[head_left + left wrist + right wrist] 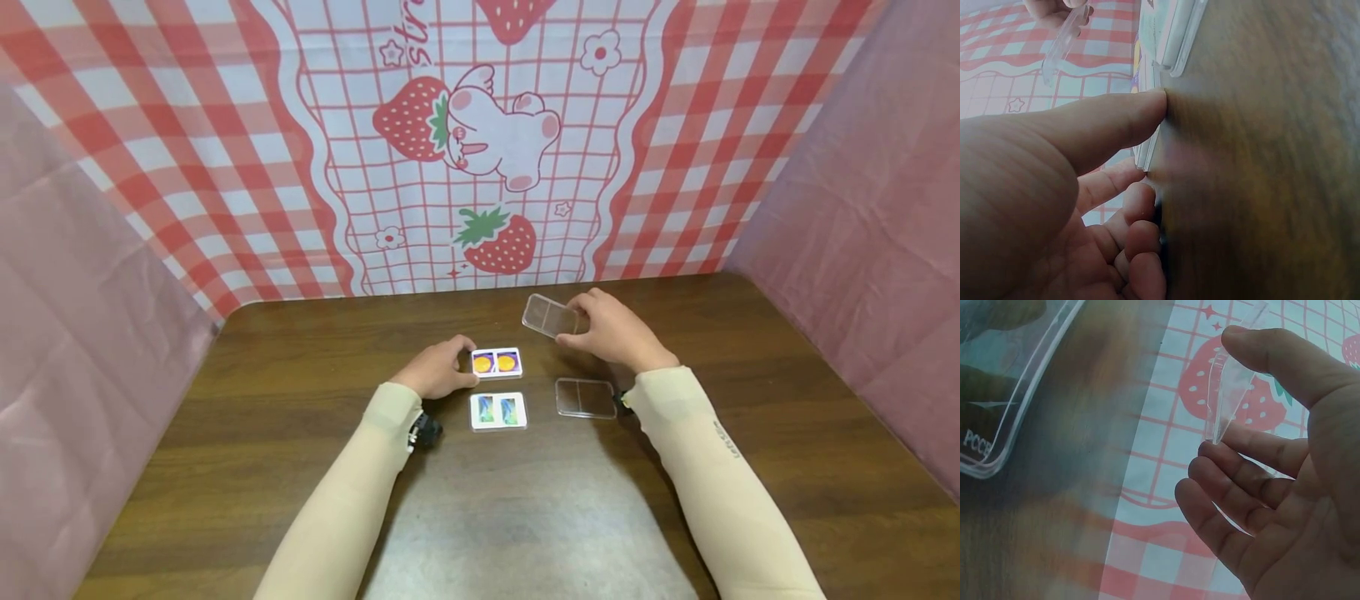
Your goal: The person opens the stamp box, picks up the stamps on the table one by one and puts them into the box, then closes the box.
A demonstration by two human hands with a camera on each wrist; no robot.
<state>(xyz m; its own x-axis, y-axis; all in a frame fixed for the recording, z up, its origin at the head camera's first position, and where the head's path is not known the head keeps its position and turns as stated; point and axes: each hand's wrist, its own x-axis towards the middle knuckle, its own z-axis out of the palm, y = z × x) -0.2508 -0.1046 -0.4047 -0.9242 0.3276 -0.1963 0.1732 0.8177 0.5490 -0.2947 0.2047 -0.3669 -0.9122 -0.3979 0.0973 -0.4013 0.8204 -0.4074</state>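
My left hand (438, 367) is at the left end of a flat clear case (497, 375) with two orange-and-purple pictures. Thumb and index finger hold its two long edges at the corners; the left wrist view has the thumb (1129, 122) at the near edge. In my right hand (617, 331), a clear plastic cover (546, 316) is pinched by one end and tilted above the table. The right wrist view shows this cover (1225, 394) between thumb and fingers. A second case (498, 424), with two green-and-blue pictures, lies just in front of the first.
Another clear plastic cover (585, 399) lies on the wooden table (480, 517), beside the right wrist. Lettering shows on it in the right wrist view. Behind the table hangs a red-and-white strawberry cloth (360, 192); pink cloths (855, 233) hang at both sides.
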